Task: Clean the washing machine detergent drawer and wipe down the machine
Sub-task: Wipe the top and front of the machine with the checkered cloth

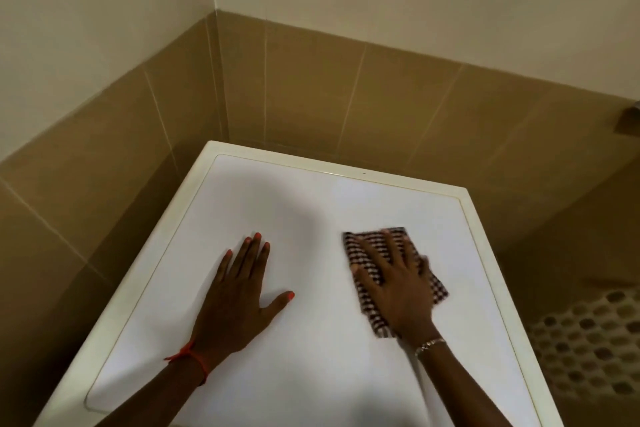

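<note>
The tan tiled wall wraps the corner behind the white washing machine with a cream rim, whose flat top fills the lower middle of the view. To the right and lower down lies a pebble-mosaic floor.

The left hand rests flat on the bare top, left of centre, with straight fingers close together and the thumb out to the side, holding nothing. The right hand lies palm-down on a folded brown-and-white checked cloth on the right half of the top, fingers spread and flat, pressing the cloth and not gripping it.

The cloth looks soft, thin and light, so it will likely bunch or slide out unless the palm keeps it spread. Flat pressure over its middle seems the best hold. The top looks smooth and rigid, so the cloth should glide easily.

A red string bracelet circles the left wrist and a thin metal chain bracelet the right.

The detergent drawer and the machine's front and sides are out of view, and the top's near edge is cut off. The right hand's outer edge is blurred. A dark fixture at the right edge cannot be made out.
</note>
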Motion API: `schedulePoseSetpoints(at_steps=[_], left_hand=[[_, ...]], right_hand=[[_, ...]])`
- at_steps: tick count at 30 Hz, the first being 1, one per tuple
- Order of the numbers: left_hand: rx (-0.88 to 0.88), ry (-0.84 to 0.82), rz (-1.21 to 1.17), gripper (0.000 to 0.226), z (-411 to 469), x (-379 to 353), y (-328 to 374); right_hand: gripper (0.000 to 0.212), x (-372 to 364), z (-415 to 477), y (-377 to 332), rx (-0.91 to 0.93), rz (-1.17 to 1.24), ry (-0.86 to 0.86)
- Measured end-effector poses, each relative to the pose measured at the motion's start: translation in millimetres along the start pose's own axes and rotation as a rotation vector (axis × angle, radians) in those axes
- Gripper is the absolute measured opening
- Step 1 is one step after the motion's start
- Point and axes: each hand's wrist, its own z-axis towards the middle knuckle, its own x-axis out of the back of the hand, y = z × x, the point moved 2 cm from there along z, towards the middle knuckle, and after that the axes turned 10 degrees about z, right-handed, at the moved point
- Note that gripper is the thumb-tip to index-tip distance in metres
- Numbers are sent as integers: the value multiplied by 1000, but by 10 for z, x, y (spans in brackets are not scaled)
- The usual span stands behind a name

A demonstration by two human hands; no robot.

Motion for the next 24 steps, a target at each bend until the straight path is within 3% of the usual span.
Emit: schedulePoseSetpoints(at_steps=[4, 8, 11, 14, 18, 21, 24], left_hand=[[10, -4, 6, 89, 7, -34, 10], [22, 3, -9, 86, 20, -72, -2], [28, 64, -26, 85, 20, -70, -7], [78, 76, -43, 85, 106, -4, 38], [124, 75, -94, 90, 544, 56, 92], [28, 74, -45, 98, 910, 60, 132], [-49, 43, -16, 99, 1126, 17, 170]], right_hand=[[62, 87, 334, 290, -236, 7, 6], [57, 2, 1020, 201, -319, 28, 19], [56, -126, 1411, -99, -244, 28, -31], [55, -267, 1417, -512, -7, 21, -98], [74, -290, 947, -718, 271, 47, -194], [80, -229, 695, -514, 287, 55, -167], [75, -158, 704, -279, 134, 32, -95]])
